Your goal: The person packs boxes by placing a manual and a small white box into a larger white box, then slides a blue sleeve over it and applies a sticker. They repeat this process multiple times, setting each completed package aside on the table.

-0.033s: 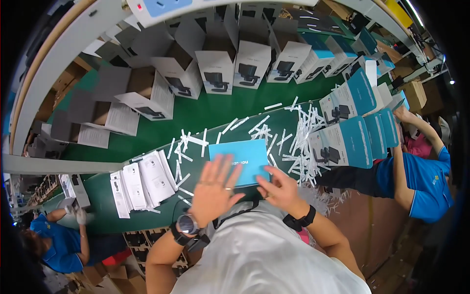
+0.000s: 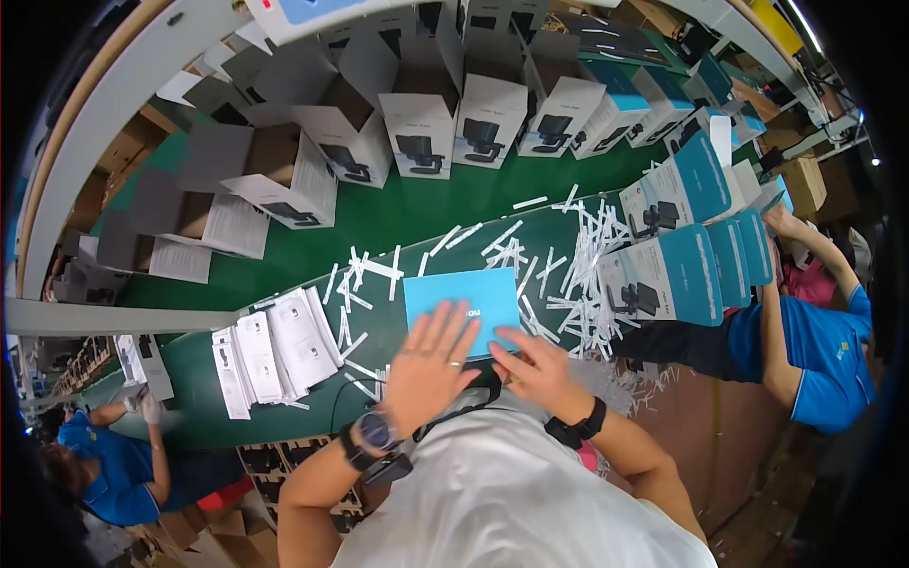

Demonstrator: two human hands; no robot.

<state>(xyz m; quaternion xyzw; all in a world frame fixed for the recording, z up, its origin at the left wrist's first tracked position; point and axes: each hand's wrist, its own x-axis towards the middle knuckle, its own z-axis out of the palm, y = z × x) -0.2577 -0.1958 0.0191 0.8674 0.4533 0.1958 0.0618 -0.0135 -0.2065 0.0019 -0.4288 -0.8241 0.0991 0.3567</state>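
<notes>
A flat blue box (image 2: 443, 292) with white lettering lies on the green table (image 2: 379, 331) in front of me. My left hand (image 2: 432, 371) is open, its fingers stretched over the front left part of the box. At the box's front right corner is my right hand (image 2: 540, 371), thumb and fingers apart, index finger over the edge. Neither hand grips anything. Both hands cover parts of the box's front edge and lettering. Beside the box on the right lies a heap of white paper strips (image 2: 595, 251), with more strips scattered behind and to the left.
Stacks of white leaflets (image 2: 303, 346) lie to the left. Open grey-white cartons (image 2: 423, 137) stand in a curved row behind. Blue-and-white cartons (image 2: 686, 270) stand at right, beside a co-worker in a blue shirt (image 2: 819, 355). Another co-worker (image 2: 118, 469) is at far left.
My left hand has shifted a little to the right over the box. My right hand has moved left, its index finger now further over the box's front edge. The box has hardly moved.
</notes>
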